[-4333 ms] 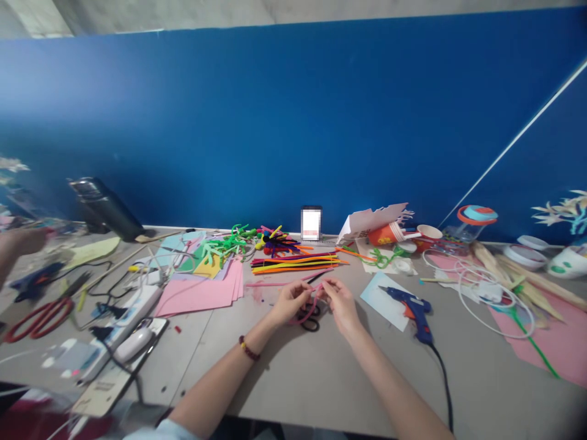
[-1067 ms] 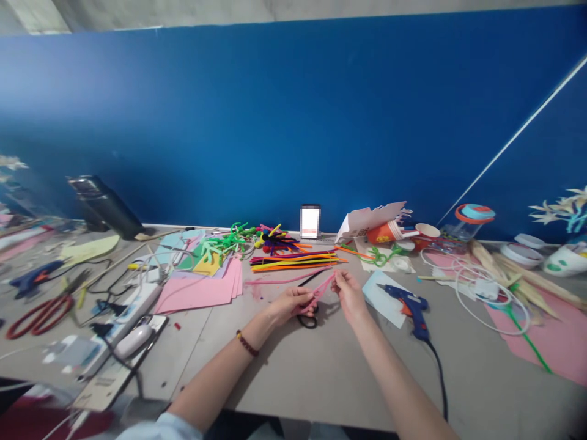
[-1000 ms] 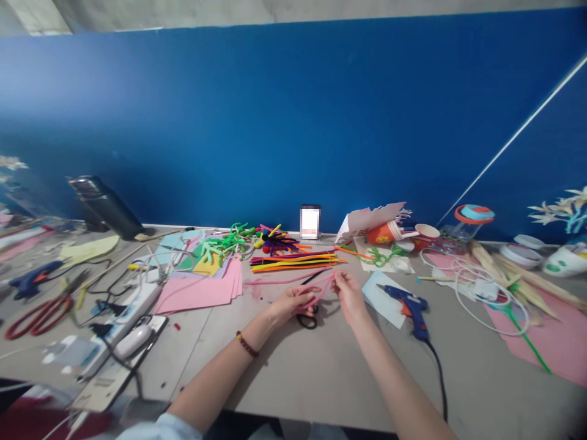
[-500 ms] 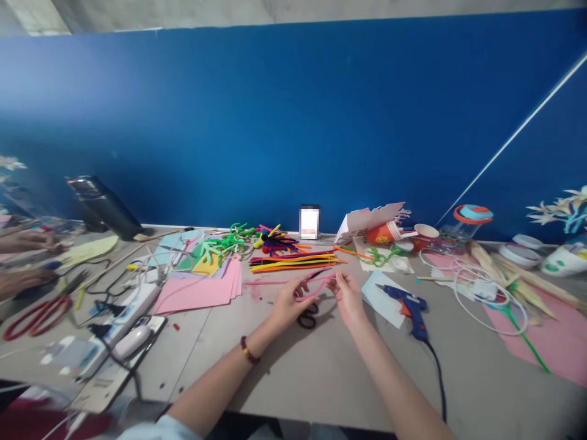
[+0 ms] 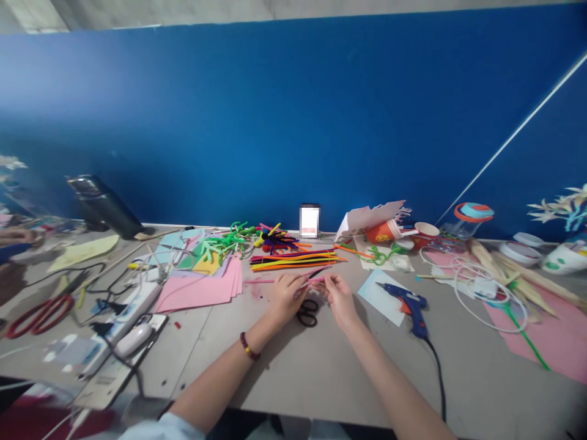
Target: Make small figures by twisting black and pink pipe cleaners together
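Observation:
Between my two hands runs a pink pipe cleaner (image 5: 317, 280), held close above the table. My left hand (image 5: 288, 297) is closed on it, and my right hand (image 5: 338, 297) pinches it at the other side. Another pink length (image 5: 259, 282) lies on the table left of my left hand. Black-handled scissors (image 5: 307, 313) rest just below and between the hands, their blades partly hidden. Beyond the hands lies a bundle of pipe cleaners (image 5: 293, 261) in yellow, orange, dark and magenta.
A blue glue gun (image 5: 410, 304) sits on pale blue paper at right, its cord trailing forward. A phone (image 5: 309, 221) stands against the blue partition. Pink paper (image 5: 197, 292), a power strip (image 5: 126, 324) and red-handled scissors (image 5: 41, 315) lie left. Another person's hand (image 5: 13, 269) is at far left.
The pink loop between my hands has been drawn into a narrower, straighter strand. My hands have come slightly closer together. At far left, the other person's hands have shifted.

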The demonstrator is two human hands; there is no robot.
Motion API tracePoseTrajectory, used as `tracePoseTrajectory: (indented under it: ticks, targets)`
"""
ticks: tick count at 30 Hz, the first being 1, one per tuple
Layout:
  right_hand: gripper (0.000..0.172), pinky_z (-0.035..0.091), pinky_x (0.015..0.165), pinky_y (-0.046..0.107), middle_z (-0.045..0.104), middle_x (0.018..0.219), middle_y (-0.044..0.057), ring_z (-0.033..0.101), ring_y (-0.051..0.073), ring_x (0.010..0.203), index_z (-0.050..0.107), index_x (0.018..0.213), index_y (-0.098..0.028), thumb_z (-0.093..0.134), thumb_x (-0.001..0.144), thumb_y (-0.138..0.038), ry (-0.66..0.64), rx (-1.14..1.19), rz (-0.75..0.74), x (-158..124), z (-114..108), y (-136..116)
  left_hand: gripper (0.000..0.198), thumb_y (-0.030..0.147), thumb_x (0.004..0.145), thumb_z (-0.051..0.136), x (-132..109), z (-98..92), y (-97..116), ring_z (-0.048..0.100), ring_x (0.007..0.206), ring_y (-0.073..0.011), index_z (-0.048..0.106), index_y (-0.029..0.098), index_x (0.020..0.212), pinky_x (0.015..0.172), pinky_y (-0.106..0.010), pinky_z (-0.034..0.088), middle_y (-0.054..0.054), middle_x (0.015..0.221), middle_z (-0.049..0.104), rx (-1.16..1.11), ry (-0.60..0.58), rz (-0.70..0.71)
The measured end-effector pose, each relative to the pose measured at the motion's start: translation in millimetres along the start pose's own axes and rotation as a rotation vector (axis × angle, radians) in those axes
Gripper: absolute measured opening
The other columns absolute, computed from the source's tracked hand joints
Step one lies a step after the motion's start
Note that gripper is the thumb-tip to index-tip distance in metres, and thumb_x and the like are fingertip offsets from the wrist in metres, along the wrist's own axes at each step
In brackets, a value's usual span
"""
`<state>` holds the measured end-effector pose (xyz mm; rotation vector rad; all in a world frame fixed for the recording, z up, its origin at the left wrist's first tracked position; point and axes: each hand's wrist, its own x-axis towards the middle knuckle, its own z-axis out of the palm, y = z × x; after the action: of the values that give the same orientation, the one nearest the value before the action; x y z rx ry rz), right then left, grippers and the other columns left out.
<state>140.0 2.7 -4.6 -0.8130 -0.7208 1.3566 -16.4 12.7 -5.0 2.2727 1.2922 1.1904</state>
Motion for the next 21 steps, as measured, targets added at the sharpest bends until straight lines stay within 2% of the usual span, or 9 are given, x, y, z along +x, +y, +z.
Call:
tracePoseTrajectory:
  ticks: [7, 13, 21]
  targets:
    - [0.030, 0.055, 0.075, 0.032, 0.068, 0.068, -0.001, 0.067, 0.015, 0.068, 0.057, 0.073, -0.020, 0.077, 0.065, -0.041, 0.024, 0.012, -0.021, 2.1, -2.1, -0.2, 0.023, 0.034, 0.087, 0.051, 1.5, 1.0, 1.0, 0.059, 0.083, -0.0210, 0.070, 0.022, 0.092, 0.078, -0.034, 0.045, -0.009, 0.087, 0.067, -0.136, 0.037, -0.073]
    - [0.033, 0.055, 0.076, 0.031, 0.066, 0.065, -0.002, 0.067, 0.014, 0.068, 0.057, 0.072, -0.020, 0.079, 0.061, -0.041, 0.094, 0.020, -0.031, 3.3, -4.1, 0.5, 0.024, 0.035, 0.087, 0.051, 3.7, 1.2, 0.3, 0.058, 0.080, -0.0196, 0.071, 0.021, 0.091, 0.074, -0.032, 0.046, -0.008, 0.084, 0.066, -0.248, 0.038, -0.103]
    - [0.035, 0.056, 0.074, 0.035, 0.065, 0.065, -0.002, 0.067, 0.016, 0.067, 0.057, 0.071, -0.020, 0.080, 0.058, -0.042, 0.151, 0.020, -0.066, 7.7, -8.0, -0.7, 0.023, 0.036, 0.085, 0.053, 3.5, -0.6, -7.7, 0.058, 0.079, -0.0190, 0.072, 0.022, 0.089, 0.073, -0.030, 0.046, -0.007, 0.084, 0.066, -0.240, 0.031, -0.146]
